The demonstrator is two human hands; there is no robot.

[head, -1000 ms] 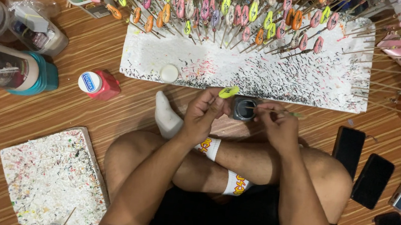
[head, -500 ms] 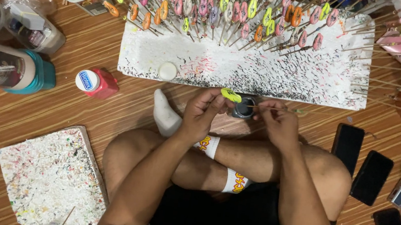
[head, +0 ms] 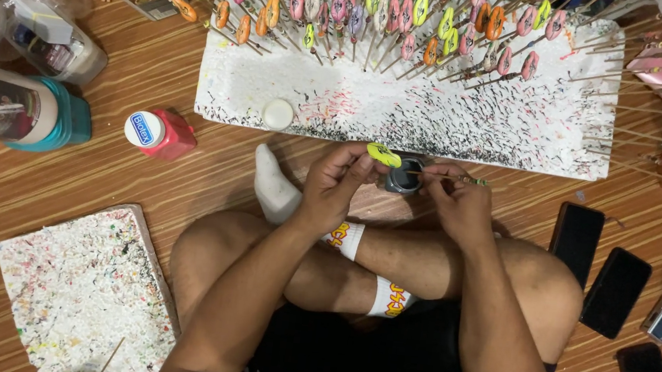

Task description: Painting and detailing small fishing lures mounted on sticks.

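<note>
Wood floor, person seated cross-legged w/ speckled foam board far. Left hand pinches yellow piece; right hand pinches thin stick over dark jar. Phones at right.

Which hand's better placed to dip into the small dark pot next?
Right, probably. The right hand pinches a thin stick whose end sits just beside the pot. The left hand is occupied holding the yellow piece above the pot's left edge.
</note>
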